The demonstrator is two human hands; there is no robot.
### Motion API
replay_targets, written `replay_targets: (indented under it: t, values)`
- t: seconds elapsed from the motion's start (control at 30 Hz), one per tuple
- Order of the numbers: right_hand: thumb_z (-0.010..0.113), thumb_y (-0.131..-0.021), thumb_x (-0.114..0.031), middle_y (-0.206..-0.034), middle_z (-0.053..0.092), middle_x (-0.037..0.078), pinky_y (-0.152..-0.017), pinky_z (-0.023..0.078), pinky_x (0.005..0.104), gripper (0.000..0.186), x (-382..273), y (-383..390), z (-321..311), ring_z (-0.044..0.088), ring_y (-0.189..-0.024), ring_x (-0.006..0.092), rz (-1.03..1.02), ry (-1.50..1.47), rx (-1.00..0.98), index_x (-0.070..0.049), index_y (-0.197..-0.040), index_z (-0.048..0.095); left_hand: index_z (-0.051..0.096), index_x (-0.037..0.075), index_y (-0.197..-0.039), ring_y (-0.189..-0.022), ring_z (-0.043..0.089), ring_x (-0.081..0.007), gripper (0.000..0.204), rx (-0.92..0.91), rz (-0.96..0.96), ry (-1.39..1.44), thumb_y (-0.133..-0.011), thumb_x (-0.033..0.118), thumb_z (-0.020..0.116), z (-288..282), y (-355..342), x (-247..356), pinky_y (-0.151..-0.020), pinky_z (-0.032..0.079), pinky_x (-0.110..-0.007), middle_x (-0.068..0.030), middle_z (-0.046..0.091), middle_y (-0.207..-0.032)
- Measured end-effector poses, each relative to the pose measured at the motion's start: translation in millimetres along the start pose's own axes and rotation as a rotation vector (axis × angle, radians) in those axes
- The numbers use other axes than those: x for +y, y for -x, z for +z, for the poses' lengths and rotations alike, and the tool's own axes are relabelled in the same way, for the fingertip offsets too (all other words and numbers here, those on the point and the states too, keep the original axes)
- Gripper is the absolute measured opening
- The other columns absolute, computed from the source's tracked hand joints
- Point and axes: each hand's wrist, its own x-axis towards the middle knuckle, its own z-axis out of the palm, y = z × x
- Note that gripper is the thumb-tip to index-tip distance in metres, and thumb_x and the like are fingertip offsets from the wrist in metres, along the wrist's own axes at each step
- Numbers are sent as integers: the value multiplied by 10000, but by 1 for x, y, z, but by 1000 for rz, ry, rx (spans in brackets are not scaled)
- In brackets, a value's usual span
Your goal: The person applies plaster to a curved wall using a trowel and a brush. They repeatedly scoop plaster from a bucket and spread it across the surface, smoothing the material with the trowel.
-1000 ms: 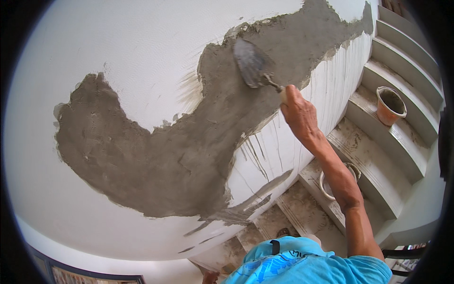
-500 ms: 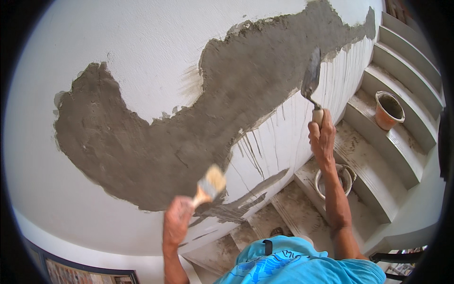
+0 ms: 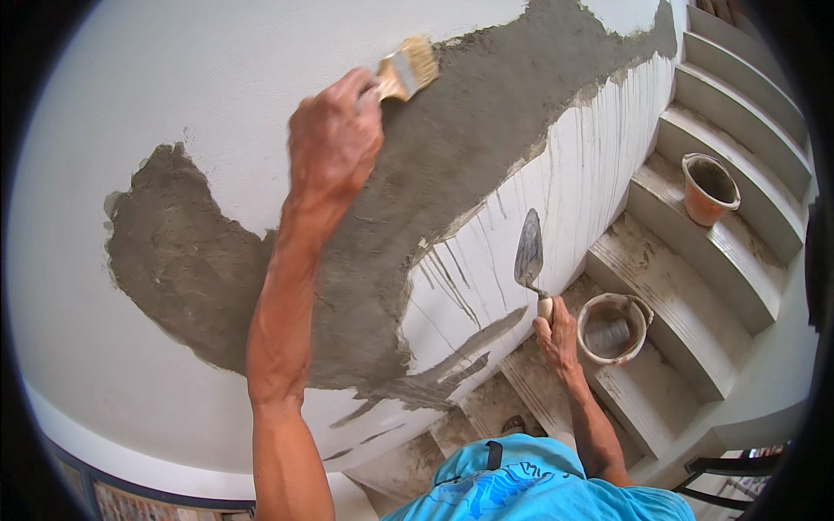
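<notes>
My left hand (image 3: 334, 139) is closed round the handle of a paintbrush (image 3: 408, 69) with pale bristles and a metal band. The bristles are at the upper edge of a wide grey patch of wet-looking mortar (image 3: 486, 113) on the white wall; whether they touch it I cannot tell. Lower and to the right, my right hand (image 3: 559, 337) grips the wooden handle of a pointed trowel (image 3: 530, 247). Its blade points up, in front of the white wall below the patch. My left forearm hides part of the mortar.
A bucket (image 3: 613, 328) with water and a clear object inside stands on a stair step beside my right hand. An orange-brown bucket (image 3: 711, 189) sits on a higher step. Dirty concrete stairs (image 3: 669, 269) climb to the right. Grey drips run down the white wall (image 3: 599, 139).
My left hand has swung the paintbrush up from the patch's lower part to its upper edge. The right hand has lowered the trowel, down and leftward, away from the mortar.
</notes>
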Motion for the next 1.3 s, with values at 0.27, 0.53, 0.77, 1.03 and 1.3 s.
replay_targets:
  t: [0.27, 0.53, 0.77, 1.03, 1.3]
  values:
    - [597, -836, -138, -770, 537, 194, -641, 455, 443, 244, 5, 31, -29, 533, -658, 330, 49, -52, -19, 5, -1006, 498, 710, 57, -1051, -485, 504, -140, 160, 213, -19, -16, -965, 132, 598, -48, 45, -13, -497, 416, -351, -69, 572, -598]
    - [594, -819, -53, -758, 560, 215, -654, 474, 458, 295, -66, -32, -33, 593, -676, 376, -162, -54, -96, -3, -1097, 507, 722, 69, -1090, -570, 486, -109, 192, 74, -102, 81, -986, 146, 579, -15, 19, -11, -552, 421, -316, -47, 605, -684]
    - [588, -836, -26, -827, 605, 230, -641, 489, 479, 299, -128, -114, -20, 638, -711, 422, -377, 34, 109, -2, -1119, 492, 710, 58, -1146, -664, 553, -117, 217, 134, -213, -111, -969, 77, 585, -62, 111, -25, -608, 455, -327, -105, 668, -782]
    - [607, -888, -64, -910, 629, 211, -652, 544, 481, 242, -149, -174, 16, 667, -765, 405, -522, 189, 246, -34, -1066, 447, 697, 8, -1065, -651, 645, -357, 205, -342, -682, 32, -908, 101, 603, -128, 260, -17, -630, 495, -409, -245, 655, -772]
    - [608, -884, -66, -919, 631, 205, -639, 542, 491, 247, -140, -112, 44, 671, -734, 395, -606, 104, -30, -45, -1074, 451, 748, 64, -897, -716, 703, -271, 145, -864, -1019, 18, -828, 150, 654, -52, 553, -85, -683, 538, -364, -162, 698, -761]
